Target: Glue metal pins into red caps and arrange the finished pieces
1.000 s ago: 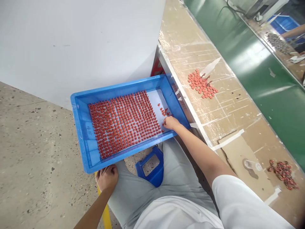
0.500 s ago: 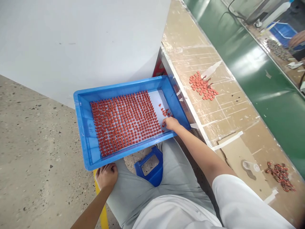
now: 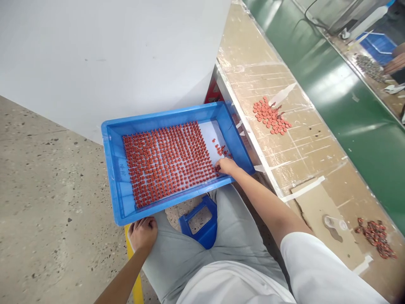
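Around us, a white panel (image 3: 110, 55) stands just behind the far side of the blue tray (image 3: 152, 118), and a bench (image 3: 249, 46) runs along its right end. On the bench we see a cluster of red discs (image 3: 268, 116) beside a strip of white tape (image 3: 283, 93), and, nearer us, a taped cardboard sheet (image 3: 311, 204) and a heap of red and dark pieces (image 3: 376, 237). Beyond lies a green belt (image 3: 329, 71), with a co-worker's hand (image 3: 395, 63) near a blue bin (image 3: 378, 47) on its other side. Below the tray, a blue plastic piece (image 3: 209, 236) with an opening shows between our knees.

The tray's long axis runs left to right, its right end slightly farther from us. Inside, small red parts (image 3: 167, 160) fill most of the floor in rows, many with their dark tips upward; a few loose parts (image 3: 220, 150) lie at the right end, pointing various ways.

Our right hand (image 3: 224, 166) is over the tray's near right corner, hiding some floor, its fingers drawn close together; we cannot tell whether they pinch a part. Our left hand (image 3: 143, 233) rests on the thigh, fingers curled beside the tray's near left corner; we cannot tell whether it grips the rim.
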Tool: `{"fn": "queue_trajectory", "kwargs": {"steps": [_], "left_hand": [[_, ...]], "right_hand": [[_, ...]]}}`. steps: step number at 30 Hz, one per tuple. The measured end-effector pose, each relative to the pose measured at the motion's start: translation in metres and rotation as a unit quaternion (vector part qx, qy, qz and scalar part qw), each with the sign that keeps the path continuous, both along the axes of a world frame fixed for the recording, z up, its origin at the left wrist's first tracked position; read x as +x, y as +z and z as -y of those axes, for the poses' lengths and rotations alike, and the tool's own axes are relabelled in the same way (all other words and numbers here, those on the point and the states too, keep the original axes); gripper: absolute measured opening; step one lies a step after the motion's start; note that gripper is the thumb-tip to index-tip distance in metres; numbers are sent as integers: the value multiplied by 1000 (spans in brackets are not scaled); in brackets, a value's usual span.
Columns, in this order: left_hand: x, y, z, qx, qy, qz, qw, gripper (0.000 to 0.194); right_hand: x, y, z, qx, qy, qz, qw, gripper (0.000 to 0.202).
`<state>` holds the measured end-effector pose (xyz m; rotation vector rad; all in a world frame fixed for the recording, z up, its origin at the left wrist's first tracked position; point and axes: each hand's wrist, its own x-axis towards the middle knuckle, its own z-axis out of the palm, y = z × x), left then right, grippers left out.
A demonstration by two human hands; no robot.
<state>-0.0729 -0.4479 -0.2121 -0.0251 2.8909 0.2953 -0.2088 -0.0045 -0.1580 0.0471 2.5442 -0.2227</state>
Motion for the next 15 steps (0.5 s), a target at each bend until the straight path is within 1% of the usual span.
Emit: {"fn": "queue_trajectory", "kwargs": {"steps": [3, 11, 15], "left_hand": [[0, 1, -1, -1, -2, -2, 1000, 31], [1, 0, 0, -3, -5, -8, 1000, 30], [1, -1, 0, -3, -5, -7, 1000, 30]], "right_hand": [[1, -2, -1, -3, -5, 1, 1000, 31], [1, -2, -1, -11, -22, 7, 1000, 24], [2, 0, -2, -18, -45, 4, 999, 28]]}}
